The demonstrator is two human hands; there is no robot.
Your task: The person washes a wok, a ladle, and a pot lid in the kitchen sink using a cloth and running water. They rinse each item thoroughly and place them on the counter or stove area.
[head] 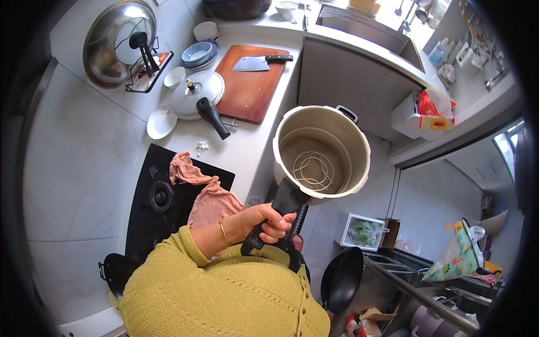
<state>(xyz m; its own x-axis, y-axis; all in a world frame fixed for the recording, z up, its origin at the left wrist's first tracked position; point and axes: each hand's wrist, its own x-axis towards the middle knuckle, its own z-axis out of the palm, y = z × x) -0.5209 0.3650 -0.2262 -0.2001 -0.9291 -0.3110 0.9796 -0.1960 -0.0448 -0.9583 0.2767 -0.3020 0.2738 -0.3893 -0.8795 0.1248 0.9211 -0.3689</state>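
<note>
My left hand (273,223) is closed around the black handle (290,198) of a deep metal pressure cooker pot (322,151). The pot is in front of me, beside the counter edge, its mouth towards the camera. Inside it, a round wire rack (313,170) lies at the bottom. My right hand is out of view. On the counter, the pressure cooker lid (198,92) with its black handle overlaps the wooden cutting board (252,84). A cleaver (254,63) rests on the board. A pink cloth (212,202) drapes over the black gas hob (143,210), left of my forearm.
Bowls (197,52) and a white plate (162,122) stand near the wall, below a large domed lid (120,42) in a rack. Beyond are a sink (362,29) and a white bin (408,113). Black woks (342,278) (118,271) and a foam box (362,231) of greens are nearby.
</note>
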